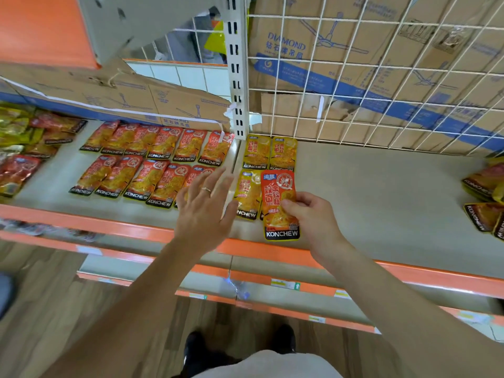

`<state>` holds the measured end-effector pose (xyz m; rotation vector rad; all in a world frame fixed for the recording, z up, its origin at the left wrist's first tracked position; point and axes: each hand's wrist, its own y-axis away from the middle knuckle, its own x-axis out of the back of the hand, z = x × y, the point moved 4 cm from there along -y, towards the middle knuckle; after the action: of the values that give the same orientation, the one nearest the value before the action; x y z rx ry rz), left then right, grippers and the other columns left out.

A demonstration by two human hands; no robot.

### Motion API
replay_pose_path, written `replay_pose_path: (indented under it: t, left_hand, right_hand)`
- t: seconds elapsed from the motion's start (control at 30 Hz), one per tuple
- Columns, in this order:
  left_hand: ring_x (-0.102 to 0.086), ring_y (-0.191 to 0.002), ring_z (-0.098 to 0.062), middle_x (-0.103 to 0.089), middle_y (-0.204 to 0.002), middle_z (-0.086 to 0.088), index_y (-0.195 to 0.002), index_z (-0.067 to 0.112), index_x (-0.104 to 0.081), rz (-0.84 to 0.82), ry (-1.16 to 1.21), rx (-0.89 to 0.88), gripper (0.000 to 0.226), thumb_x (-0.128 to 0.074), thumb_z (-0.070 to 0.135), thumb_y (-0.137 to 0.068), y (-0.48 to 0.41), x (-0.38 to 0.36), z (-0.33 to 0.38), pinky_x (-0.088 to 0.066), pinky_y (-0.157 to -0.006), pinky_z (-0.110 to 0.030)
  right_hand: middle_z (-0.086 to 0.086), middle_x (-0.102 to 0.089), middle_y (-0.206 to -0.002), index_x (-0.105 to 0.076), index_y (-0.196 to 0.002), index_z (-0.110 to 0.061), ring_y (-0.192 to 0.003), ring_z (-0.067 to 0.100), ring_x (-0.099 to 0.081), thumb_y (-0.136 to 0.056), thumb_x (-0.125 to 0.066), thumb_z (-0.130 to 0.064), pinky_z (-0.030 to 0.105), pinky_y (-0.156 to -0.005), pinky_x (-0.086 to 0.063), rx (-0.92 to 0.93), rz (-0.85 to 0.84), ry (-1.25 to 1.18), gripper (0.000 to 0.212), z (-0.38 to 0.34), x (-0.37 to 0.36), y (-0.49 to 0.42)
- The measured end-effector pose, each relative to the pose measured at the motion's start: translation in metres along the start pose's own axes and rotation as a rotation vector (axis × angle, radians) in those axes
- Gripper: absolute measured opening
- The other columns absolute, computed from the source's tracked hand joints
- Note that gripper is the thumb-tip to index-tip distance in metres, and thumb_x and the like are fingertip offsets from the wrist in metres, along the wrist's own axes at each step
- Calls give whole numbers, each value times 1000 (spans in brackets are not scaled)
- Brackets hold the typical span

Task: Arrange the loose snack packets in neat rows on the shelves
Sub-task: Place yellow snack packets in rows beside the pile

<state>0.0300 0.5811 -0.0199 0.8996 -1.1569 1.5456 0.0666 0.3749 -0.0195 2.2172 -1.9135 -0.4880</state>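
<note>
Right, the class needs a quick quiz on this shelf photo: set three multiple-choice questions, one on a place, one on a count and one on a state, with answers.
1. Where is the orange-red packet that the right hand holds?
A) on the floor
B) just above the shelf, by the yellow packets right of the white upright
C) on top of the cardboard boxes

2. How many orange-red packets form the back row left of the upright?
A) three
B) ten
C) six

3. How is the left hand?
A) open, holding nothing
B) gripping a packet
C) clenched in a fist

Answers: 1 B, the hand pinches it beside the front yellow packet; 2 C, six lie side by side; 3 A, it is spread flat over the front row.
</note>
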Motion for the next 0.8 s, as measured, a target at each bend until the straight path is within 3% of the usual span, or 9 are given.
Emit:
replay_pose_path:
  t: [0.1,0.23,0.4,0.53,0.57,0.67,0.8]
  left_hand:
    - [-29,-143,-24,-36,-158,8,-148,29,-44,10,-17,15,61,-32,53,-93,12,14,-28,-24,-111,-56]
    - [-34,-141,-28,-38,-158,5,-145,26,-47,24,-50,-17,59,-37,52,-94,30,35,-63,-28,-109,-60]
    - [-36,-139,-32,-38,-158,2,-148,25,-45,26,-92,-49,61,-39,52,-93,56,72,-125,-32,-106,-59]
    - [-40,-136,-35,-42,-155,0,-147,24,-45,47,-126,-62,63,-39,52,-91,74,100,-183,-36,-102,-58]
    - [-41,-136,-34,-42,-155,0,-146,26,-45,50,-133,-68,62,-40,53,-91,77,107,-196,-36,-102,-58]
    - [-39,-137,-33,-40,-156,2,-145,28,-43,54,-143,-81,60,-40,53,-91,86,122,-231,-35,-103,-59]
    - [-33,-140,-29,-34,-159,4,-146,27,-45,46,-157,-77,62,-38,55,-91,93,141,-265,-32,-106,-59]
  right_hand:
    - [-6,-74,-72,-68,-88,-13,-67,9,-71,-91,-61,3,24,-65,-58,1,-28,3,17,-3,-31,8]
    - [10,-73,-96,-70,-89,-13,-96,34,-71,-89,-63,2,53,-93,-55,-26,-12,-1,17,-3,-80,18]
    - [16,-74,-99,-73,-85,-11,-95,33,-71,-86,-66,1,54,-95,-54,17,-13,65,14,-1,-149,33]
    - [11,-74,-92,-72,-89,-8,-89,29,-70,-86,-65,2,45,-84,-57,39,-50,63,14,3,-208,42]
    - [14,-73,-92,-72,-91,-5,-87,32,-70,-85,-65,2,49,-81,-57,48,-71,59,11,4,-222,44]
    - [38,-62,-106,-69,-94,2,-88,59,-64,-78,-67,-11,80,-65,-46,54,-136,66,21,7,-263,48]
    - [39,-57,-111,-70,-92,-7,-92,62,-60,-72,-69,-28,82,-58,-43,62,-105,170,29,14,-307,43]
